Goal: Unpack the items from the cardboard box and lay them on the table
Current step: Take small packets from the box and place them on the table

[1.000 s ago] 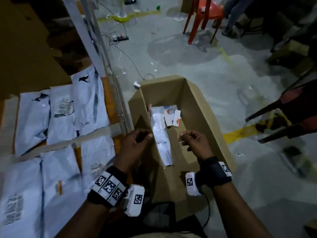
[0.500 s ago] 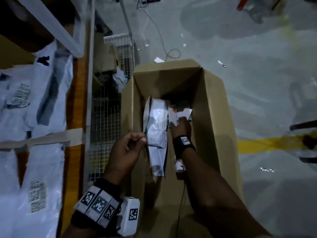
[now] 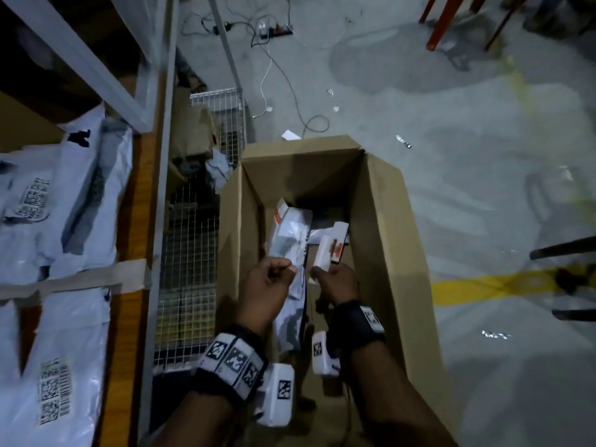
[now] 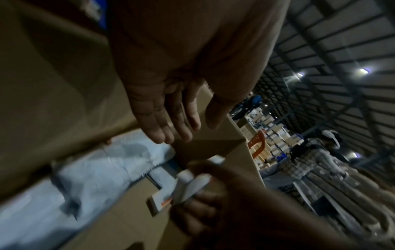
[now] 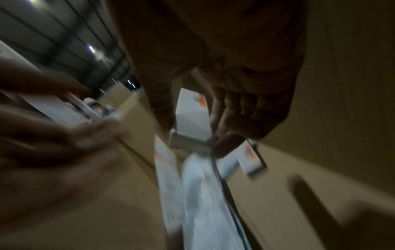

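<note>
An open cardboard box (image 3: 387,227) stands on the floor beside the table. Inside it a long white mailer bag (image 3: 290,233) leans on the left wall. A small white box with an orange mark (image 3: 340,229) lies behind it. My right hand (image 3: 335,279) is in the box and grips small white boxes (image 3: 324,253), which the right wrist view also shows (image 5: 192,118). My left hand (image 3: 274,274) hovers over the mailer. Its fingers (image 4: 166,121) hang loosely in the left wrist view and hold nothing.
Several white mailer bags (image 3: 64,221) lie on the wooden table (image 3: 129,285) at the left. A wire mesh rack (image 3: 190,253) stands between table and box. Cables (image 3: 274,75), red chair legs (image 3: 445,21) and dark chair legs (image 3: 564,250) are on the floor.
My right hand reached deep into the box and has come back up with small white boxes in it. My left hand left the box's left wall and moved over the mailer.
</note>
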The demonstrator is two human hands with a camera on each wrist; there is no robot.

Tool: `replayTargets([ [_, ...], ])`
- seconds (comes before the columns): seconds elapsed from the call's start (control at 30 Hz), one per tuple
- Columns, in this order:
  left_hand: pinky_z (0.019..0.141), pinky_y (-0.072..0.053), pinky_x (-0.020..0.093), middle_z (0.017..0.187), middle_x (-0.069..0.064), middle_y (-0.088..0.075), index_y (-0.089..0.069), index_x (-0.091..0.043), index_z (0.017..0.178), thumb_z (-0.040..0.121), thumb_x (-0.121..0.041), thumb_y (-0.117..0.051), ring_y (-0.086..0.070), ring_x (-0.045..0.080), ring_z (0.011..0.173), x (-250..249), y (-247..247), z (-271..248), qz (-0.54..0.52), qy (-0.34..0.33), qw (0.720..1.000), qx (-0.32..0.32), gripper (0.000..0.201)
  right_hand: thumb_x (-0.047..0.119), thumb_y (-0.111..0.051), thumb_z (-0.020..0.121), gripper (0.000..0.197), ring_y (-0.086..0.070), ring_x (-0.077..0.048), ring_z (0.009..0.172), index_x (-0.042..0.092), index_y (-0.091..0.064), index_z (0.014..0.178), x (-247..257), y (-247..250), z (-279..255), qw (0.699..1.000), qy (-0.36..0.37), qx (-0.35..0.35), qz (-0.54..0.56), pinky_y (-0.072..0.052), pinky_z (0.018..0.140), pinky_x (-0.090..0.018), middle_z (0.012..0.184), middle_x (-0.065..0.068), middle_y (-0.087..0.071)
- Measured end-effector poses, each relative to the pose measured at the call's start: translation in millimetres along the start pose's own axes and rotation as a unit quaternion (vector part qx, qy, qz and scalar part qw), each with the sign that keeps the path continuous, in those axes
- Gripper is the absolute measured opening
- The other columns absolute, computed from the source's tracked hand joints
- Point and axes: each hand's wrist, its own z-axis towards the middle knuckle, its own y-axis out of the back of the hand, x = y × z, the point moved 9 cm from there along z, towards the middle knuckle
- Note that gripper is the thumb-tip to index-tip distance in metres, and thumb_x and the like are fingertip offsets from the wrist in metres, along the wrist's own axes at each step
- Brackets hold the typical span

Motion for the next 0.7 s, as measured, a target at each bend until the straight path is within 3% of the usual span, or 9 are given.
replayTargets([
  [0.03,0.094,-0.053,0.037,0.099,0.000,-0.069,-0.067,-0.018,0.096,0.092,-0.014,-0.068,-0.065,0.017,0.097,2.8,-13.3,4.8,-0.005,0.016,1.000,0.009,0.006,0.036,-0.074,0.080,0.027,-0.063,-0.021,0.058,0.016,-0.063,0.066,8.3,16.5,-21.4,1.000,0.016,0.000,0.007,-0.056,0.063,-0.041,0.062,-0.001,-0.066],
  [0.1,0.098,-0.052,0.043,0.102,0.005,-0.070,-0.067,-0.017,0.097,0.091,-0.016,-0.068,-0.065,0.024,0.103,10.6,-40.5,19.8,0.006,0.042,0.999,0.022,0.006,0.037,-0.077,0.080,0.030,-0.068,-0.022,0.064,0.015,-0.059,0.069,29.0,67.9,-64.8,0.997,0.075,-0.038,0.001,-0.052,0.061,-0.038,0.067,-0.002,-0.069],
  [0.23,0.086,-0.050,0.027,0.106,0.004,-0.070,-0.069,-0.017,0.102,0.088,-0.026,-0.067,-0.066,0.024,0.099,32.1,-98.3,58.7,0.105,0.052,0.992,0.054,0.017,0.040,-0.079,0.081,0.020,-0.072,-0.012,0.071,0.025,-0.066,0.083,54.7,188.2,-124.8,0.973,0.176,-0.146,-0.045,-0.056,0.066,-0.037,0.078,0.005,-0.075],
  [0.33,0.084,-0.053,0.030,0.106,0.009,-0.073,-0.069,-0.012,0.105,0.086,-0.036,-0.067,-0.069,0.029,0.095,57.8,-136.2,92.2,0.187,0.027,0.980,0.064,0.031,0.044,-0.079,0.079,0.022,-0.070,-0.004,0.068,0.032,-0.066,0.091,44.8,238.3,-135.8,0.963,0.179,-0.158,-0.123,-0.055,0.064,-0.034,0.083,0.012,-0.075],
  [0.4,0.081,-0.049,0.028,0.103,0.010,-0.073,-0.070,-0.012,0.106,0.083,-0.051,-0.065,-0.068,0.030,0.097,74.6,-158.6,120.0,0.223,-0.024,0.974,0.044,0.045,0.046,-0.079,0.077,0.024,-0.070,-0.006,0.070,0.033,-0.067,0.093,29.4,256.7,-135.4,0.962,0.172,-0.167,-0.131,-0.055,0.064,-0.036,0.086,0.013,-0.075],
  [0.47,0.083,-0.049,0.027,0.103,0.005,-0.071,-0.068,-0.018,0.108,0.077,-0.067,-0.054,-0.068,0.025,0.098,87.9,-171.1,140.0,0.251,-0.042,0.967,0.022,0.059,0.044,-0.079,0.077,0.024,-0.070,-0.006,0.071,0.031,-0.067,0.093,13.0,262.3,-135.5,0.963,0.171,-0.171,-0.116,-0.056,0.065,-0.031,0.086,0.015,-0.075],
  [0.53,0.091,-0.051,0.033,0.109,0.005,-0.068,-0.065,-0.016,0.111,0.079,-0.063,-0.047,-0.065,0.026,0.104,106.1,-175.4,160.7,0.259,-0.049,0.965,-0.004,0.059,0.039,-0.080,0.077,0.021,-0.069,-0.006,0.070,0.030,-0.068,0.092,-2.9,257.2,-135.9,0.967,0.166,-0.168,-0.092,-0.054,0.061,-0.022,0.087,0.016,-0.075],
  [0.6,0.094,-0.049,0.037,0.112,0.013,-0.068,-0.065,-0.006,0.112,0.085,-0.056,-0.042,-0.064,0.032,0.106,90.2,-173.9,147.8,0.276,-0.059,0.959,0.007,0.061,0.038,-0.081,0.077,0.022,-0.070,-0.009,0.073,0.028,-0.069,0.094,-16.4,247.3,-136.9,0.973,0.156,-0.158,-0.070,-0.055,0.062,-0.027,0.089,0.013,-0.075],
  [0.7,0.076,-0.049,0.034,0.101,0.022,-0.072,-0.071,0.000,0.102,0.086,-0.047,-0.061,-0.068,0.037,0.096,77.0,-155.3,123.3,0.255,-0.019,0.967,0.003,0.050,0.037,-0.081,0.078,0.022,-0.068,-0.010,0.074,0.028,-0.069,0.093,-21.7,233.8,-140.2,0.974,0.162,-0.149,-0.054,-0.055,0.065,-0.036,0.087,0.011,-0.074],
])
